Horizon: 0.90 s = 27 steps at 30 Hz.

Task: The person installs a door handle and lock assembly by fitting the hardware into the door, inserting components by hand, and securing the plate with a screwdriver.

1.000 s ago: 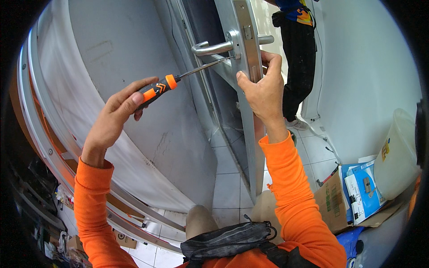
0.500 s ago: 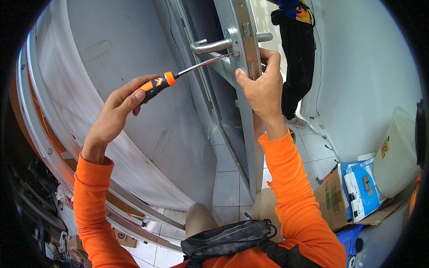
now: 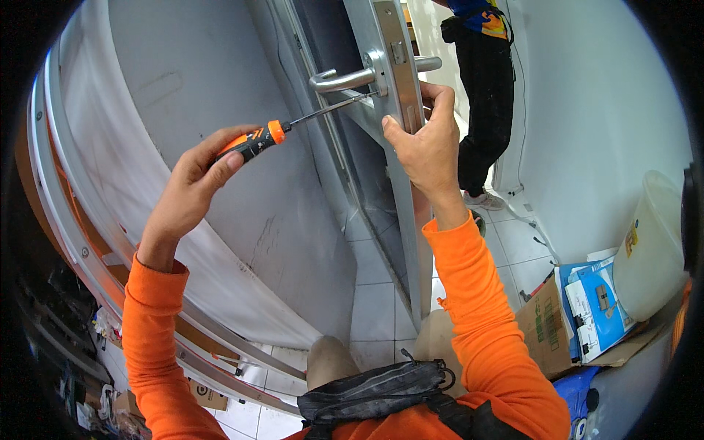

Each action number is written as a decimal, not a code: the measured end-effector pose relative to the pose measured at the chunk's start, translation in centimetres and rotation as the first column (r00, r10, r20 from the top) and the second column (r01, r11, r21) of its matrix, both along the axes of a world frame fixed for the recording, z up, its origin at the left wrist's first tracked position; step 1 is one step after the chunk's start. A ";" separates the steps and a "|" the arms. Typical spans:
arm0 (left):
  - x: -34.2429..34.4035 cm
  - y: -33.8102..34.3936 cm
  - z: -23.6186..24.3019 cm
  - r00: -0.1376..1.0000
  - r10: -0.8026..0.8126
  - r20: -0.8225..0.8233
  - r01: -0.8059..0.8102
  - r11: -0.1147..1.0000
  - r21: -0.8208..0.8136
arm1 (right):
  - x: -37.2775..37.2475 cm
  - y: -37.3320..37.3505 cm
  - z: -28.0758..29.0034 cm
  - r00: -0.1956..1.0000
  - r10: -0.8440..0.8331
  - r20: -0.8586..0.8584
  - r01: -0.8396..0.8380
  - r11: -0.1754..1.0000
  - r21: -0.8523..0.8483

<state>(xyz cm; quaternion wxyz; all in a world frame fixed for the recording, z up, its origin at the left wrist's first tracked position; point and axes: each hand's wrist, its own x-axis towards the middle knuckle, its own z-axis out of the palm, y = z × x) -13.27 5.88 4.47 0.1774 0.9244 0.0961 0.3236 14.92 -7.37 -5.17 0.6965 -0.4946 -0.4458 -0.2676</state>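
Note:
My left hand [image 3: 192,183] is closed round the black and orange grip of a screwdriver [image 3: 253,142]. Its long shaft points up and right, and the tip meets the underside of the round rose [image 3: 377,72] behind a silver lever handle [image 3: 345,81]. That handle is fitted to a metal-framed door [image 3: 415,242] standing ajar. A latch plate [image 3: 398,53] shows on the door's edge. Just below the handle, my right hand [image 3: 433,154] grips the door edge, thumb on the near side. Its other fingertips are partly hidden behind the door.
Beyond the door stands a person in black trousers [image 3: 484,103]. To the right are a whitish bin [image 3: 645,257], a cardboard box [image 3: 544,330] and a blue-white package [image 3: 598,308] with a lock cylinder on it. Curved metal rails [image 3: 84,253] run along the left. A black waist bag [image 3: 370,392] is at my front.
The screwdriver's grip has turned a little in my left hand, its markings showing differently. The door edge and handle appear slightly further left. My right hand keeps its hold.

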 end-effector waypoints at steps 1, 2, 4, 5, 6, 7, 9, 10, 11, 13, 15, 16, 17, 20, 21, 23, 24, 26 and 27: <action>0.3 -0.3 -0.1 0.999 -0.024 0.035 0.023 1.000 0.021 | 0.1 -0.1 0.0 1.000 -0.002 0.001 0.002 1.000 0.000; 0.6 -0.2 -0.2 0.999 -0.021 0.036 0.021 1.000 0.021 | 0.1 -0.1 -0.1 1.000 -0.001 0.001 0.001 1.000 -0.004; 1.2 -0.1 -0.3 0.988 0.027 0.155 -0.073 0.950 0.302 | -0.1 0.0 -0.1 1.000 0.004 0.001 -0.004 1.000 -0.008; 1.4 -0.1 -0.2 0.980 0.035 0.198 -0.111 0.915 0.387 | 0.0 0.0 0.0 1.000 0.009 0.001 -0.009 1.000 -0.004; 1.4 -0.6 0.3 0.985 0.167 0.036 -0.170 0.972 0.160 | 0.0 0.0 0.0 1.000 0.014 0.001 -0.014 1.000 0.000; 1.4 -0.8 0.5 0.956 0.252 -0.153 -0.263 0.963 -0.062 | 0.1 0.0 -0.1 1.000 0.011 0.002 -0.011 1.000 0.002; 1.1 -0.6 0.5 0.940 0.280 -0.196 -0.282 0.959 0.019 | 0.0 0.2 -0.2 1.000 -0.023 0.007 0.023 1.000 -0.004; 0.9 -0.6 0.3 0.919 0.313 -0.239 -0.298 0.950 0.096 | 0.0 0.2 -0.1 1.000 -0.024 0.009 0.024 1.000 0.000; 0.4 -1.7 0.8 0.958 0.200 -0.206 -0.246 0.941 -0.232 | 0.0 0.1 -0.1 1.000 -0.011 -0.008 0.011 1.000 0.002; 0.3 -0.9 0.7 0.982 0.112 -0.150 -0.140 0.972 -0.189 | 0.1 0.0 -0.4 1.000 -0.001 -0.027 0.001 1.000 0.003; 0.3 -1.6 1.1 0.999 0.037 -0.023 -0.036 0.999 0.031 | 0.6 0.1 0.4 0.999 -0.050 0.008 0.049 0.998 0.035; 0.1 -1.8 1.1 0.999 0.032 -0.005 -0.032 0.999 0.042 | 0.2 0.0 -0.2 1.000 0.014 -0.015 -0.013 0.999 0.030; 0.1 -1.9 0.9 0.998 0.049 0.036 -0.056 0.969 0.242 | 0.0 0.1 -0.5 0.999 0.027 -0.028 -0.026 0.999 0.026; 1.0 -2.6 0.7 0.979 0.077 0.187 -0.154 0.880 0.448 | -0.1 0.2 -0.3 0.999 0.024 -0.023 -0.023 0.999 0.032; 1.0 -2.6 0.9 0.978 0.182 0.099 -0.199 0.960 0.199 | -0.2 0.4 -0.3 1.000 0.017 -0.017 -0.017 0.999 0.033; 0.9 -2.4 0.9 0.956 0.279 -0.087 -0.282 0.959 -0.014 | -0.1 0.2 -0.1 0.998 0.046 -0.033 -0.045 0.999 0.026; 1.1 -1.6 0.3 0.964 0.242 -0.107 -0.245 0.969 -0.013 | 0.0 0.1 -0.1 0.996 0.066 -0.053 -0.066 0.998 0.016; 0.5 -1.6 1.2 0.982 0.082 -0.168 -0.148 0.890 -0.431 | 0.3 0.3 -0.3 0.999 0.042 -0.028 -0.041 0.999 0.020; 0.5 -1.6 1.1 0.983 0.083 -0.167 -0.148 0.890 -0.431 | 0.4 0.4 -0.4 1.000 0.016 -0.005 -0.016 1.000 0.023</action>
